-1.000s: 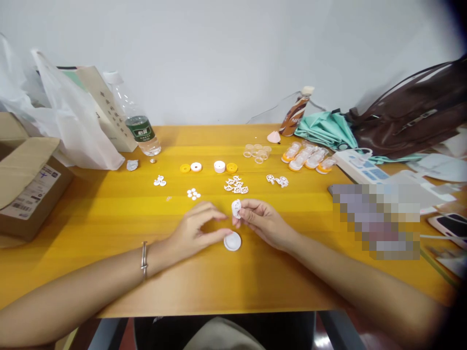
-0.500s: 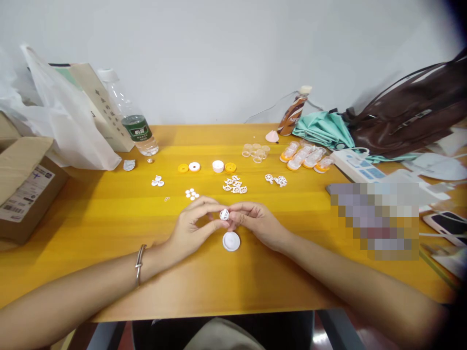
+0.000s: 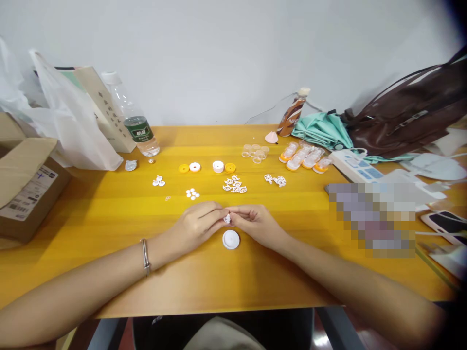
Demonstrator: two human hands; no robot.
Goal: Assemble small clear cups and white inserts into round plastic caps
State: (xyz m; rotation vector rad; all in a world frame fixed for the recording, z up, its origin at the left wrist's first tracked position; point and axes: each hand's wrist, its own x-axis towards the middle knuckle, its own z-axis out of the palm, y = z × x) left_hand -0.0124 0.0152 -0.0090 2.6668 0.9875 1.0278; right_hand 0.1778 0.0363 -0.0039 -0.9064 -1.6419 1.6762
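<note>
As two yellow discs (image 3: 183,168), two white wheels (image 3: 218,167), three little white caps (image 3: 158,183) and at least four orange-based clear pieces (image 3: 297,159) lie about the table (image 3: 299,204), one white dish (image 3: 231,239) sits nearest the person. Just beyond it, one small white piece (image 3: 227,218) is pinched between both hands' nearly closed fingertips, the left hand (image 3: 197,221) back-upward, the right hand (image 3: 258,224) with fingers curled, forearms angling inward.
</note>
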